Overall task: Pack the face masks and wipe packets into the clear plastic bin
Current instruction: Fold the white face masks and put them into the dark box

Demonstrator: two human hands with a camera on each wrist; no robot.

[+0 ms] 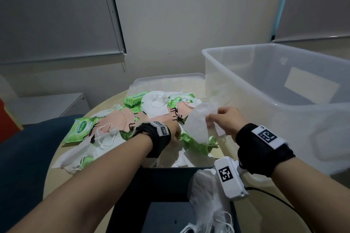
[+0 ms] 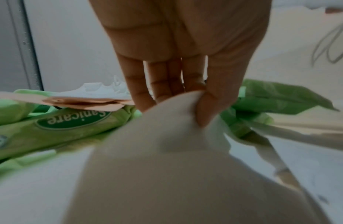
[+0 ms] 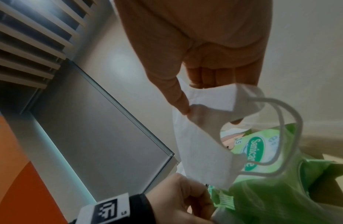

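A heap of white and pink face masks (image 1: 121, 119) and green wipe packets (image 1: 80, 130) covers the round table. The clear plastic bin (image 1: 236, 47) stands at the right, with nothing visible inside. My right hand (image 1: 210, 117) pinches the top edge of a white mask (image 1: 197, 125) and holds it above the heap; in the right wrist view the mask (image 3: 197, 136) hangs from the hand (image 3: 193, 97), ear loops dangling. My left hand (image 1: 177, 132) is low in the heap. Thumb and fingers (image 2: 178, 106) pinch a white mask edge (image 2: 167, 144) beside a wipe packet (image 2: 52, 131).
A clear lid (image 1: 166, 79) lies flat behind the heap. A dark box (image 1: 162, 185) sits at the near edge with white masks (image 1: 208, 198) in it. A blue chair (image 1: 28, 147) and a grey cabinet (image 1: 53, 104) are at the left.
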